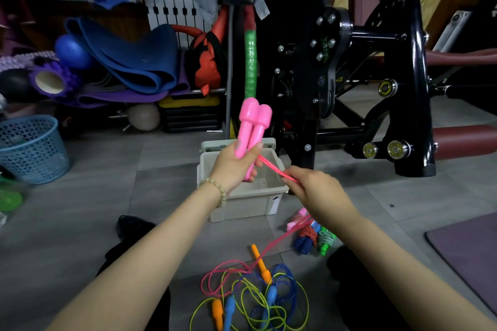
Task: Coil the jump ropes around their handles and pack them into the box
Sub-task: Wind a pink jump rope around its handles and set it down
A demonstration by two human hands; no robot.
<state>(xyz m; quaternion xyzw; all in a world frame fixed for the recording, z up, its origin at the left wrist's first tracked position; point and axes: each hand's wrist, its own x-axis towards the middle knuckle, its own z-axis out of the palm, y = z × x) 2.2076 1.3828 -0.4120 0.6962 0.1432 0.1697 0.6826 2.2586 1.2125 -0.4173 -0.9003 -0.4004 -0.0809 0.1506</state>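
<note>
My left hand [234,166] grips two pink jump rope handles [251,126] held together and upright, above the grey box [242,203]. My right hand [312,188] pinches the pink rope [271,166] just right of the handles, pulled taut. The rest of that rope trails down to the floor [223,277]. Near my knees lies a tangle of loose ropes: blue [285,277] and yellow-green cords with orange handles [262,263] and blue handles [270,294]. Right of the box lie coiled ropes in a bundle [312,234]. The box looks empty inside.
A black exercise machine [376,83] stands behind and right of the box. A blue mesh basket [32,148] sits at the left. Rolled mats, balls and a foam roller [51,80] pile up at the back left. A dark mat [470,252] lies at the right.
</note>
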